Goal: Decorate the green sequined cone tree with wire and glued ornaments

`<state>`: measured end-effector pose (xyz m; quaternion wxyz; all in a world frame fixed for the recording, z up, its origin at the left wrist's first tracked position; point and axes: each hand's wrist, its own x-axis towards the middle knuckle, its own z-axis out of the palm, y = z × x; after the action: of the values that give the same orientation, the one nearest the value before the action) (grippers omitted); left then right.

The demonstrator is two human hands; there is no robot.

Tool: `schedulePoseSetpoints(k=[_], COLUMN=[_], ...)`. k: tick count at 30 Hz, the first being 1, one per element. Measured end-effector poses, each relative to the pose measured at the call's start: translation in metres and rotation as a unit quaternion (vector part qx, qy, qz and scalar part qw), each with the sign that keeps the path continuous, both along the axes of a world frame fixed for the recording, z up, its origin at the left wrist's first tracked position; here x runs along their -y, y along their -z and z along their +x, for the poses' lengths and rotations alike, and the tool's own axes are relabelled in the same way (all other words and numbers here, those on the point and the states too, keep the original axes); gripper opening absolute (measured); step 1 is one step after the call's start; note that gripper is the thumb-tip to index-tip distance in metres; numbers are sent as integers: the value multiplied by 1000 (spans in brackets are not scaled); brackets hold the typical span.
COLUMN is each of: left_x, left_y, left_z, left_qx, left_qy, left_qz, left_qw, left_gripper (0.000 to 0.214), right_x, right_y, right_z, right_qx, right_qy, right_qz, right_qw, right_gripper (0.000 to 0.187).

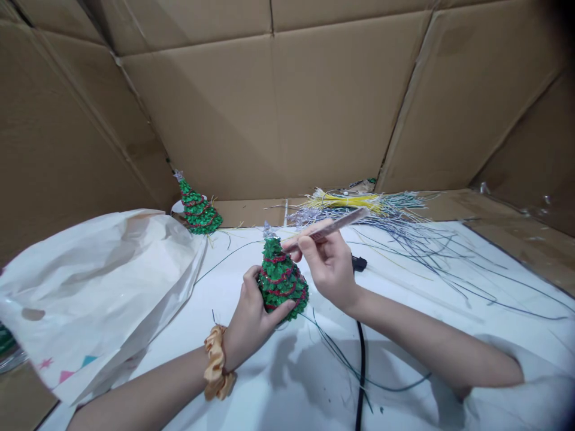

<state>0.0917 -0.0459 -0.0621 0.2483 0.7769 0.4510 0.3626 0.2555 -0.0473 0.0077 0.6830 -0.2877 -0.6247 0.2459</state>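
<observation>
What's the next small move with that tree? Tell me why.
Probably bring the near end of the clear stick across to the top of the small green tree, by its silver star: the left hand grips the tree, and the right hand holds the stick just beside that top.

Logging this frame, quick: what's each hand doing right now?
Left hand: closed around the small tree.
Right hand: closed on a thin stick.

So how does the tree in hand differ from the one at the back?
The held tree is gripped by the left hand; the back tree stands free beside the white bag. The stick in the right hand points at the held tree's top; no hand is near the back tree. Both are green with red garlands.
</observation>
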Motion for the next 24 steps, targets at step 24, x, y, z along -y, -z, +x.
schedulePoseSetpoints(k=[24], left_x=[-1], left_y=[2], left_z=[-1], left_qx=[-10], left_qy=[3], left_qz=[-1], left_qw=[1000], left_gripper=[69], right_x=[4], right_y=[-1], right_z=[-9], right_qx=[-185], right_qy=[-8], right_qz=[-180], right_qw=[966], right_gripper=[16])
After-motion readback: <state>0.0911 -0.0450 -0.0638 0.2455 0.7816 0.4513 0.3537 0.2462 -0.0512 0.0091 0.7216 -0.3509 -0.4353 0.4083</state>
